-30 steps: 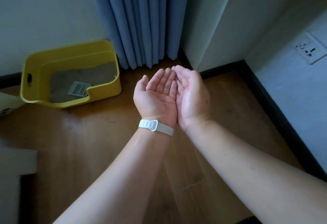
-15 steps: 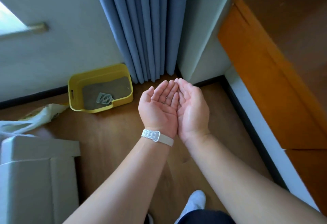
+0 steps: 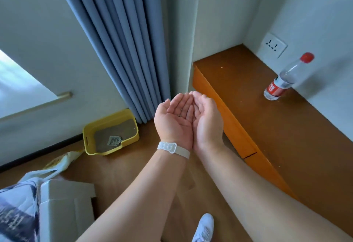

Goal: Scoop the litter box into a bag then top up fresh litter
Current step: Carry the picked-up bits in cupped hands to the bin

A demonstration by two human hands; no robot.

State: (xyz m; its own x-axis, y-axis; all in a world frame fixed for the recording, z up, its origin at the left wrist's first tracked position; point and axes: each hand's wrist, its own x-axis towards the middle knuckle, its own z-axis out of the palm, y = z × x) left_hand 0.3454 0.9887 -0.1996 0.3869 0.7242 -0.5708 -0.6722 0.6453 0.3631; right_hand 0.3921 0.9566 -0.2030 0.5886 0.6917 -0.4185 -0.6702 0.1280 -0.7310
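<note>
litter box waits on the floor while two cupped hands hold only a few dark specks

the yellow litter box (image 3: pixel 87 138) sits on the wood floor at the far left, against the wall beside the blue curtain (image 3: pixel 122 50), with grey litter (image 3: pixel 116 128) inside and a pale slotted scoop (image 3: pixel 114 140) lying on it, probably left there within reach for scooping. a crumpled bag (image 3: pixel 61 160) lies just near-left of the box, likely meant for the waste. well apart from both, the left hand (image 3: pixel 172 123) and right hand (image 3: pixel 207 123) are raised palm up, edges touching to form a bowl, fingers relaxed and gently curved, gripping nothing; a few specks (image 3: pixel 180 113) rest in the left palm. a white band (image 3: pixel 172 149) circles the left wrist. a bottle (image 3: pixel 284 77) stands on the orange ledge (image 3: pixel 267 127) at the right.
</note>
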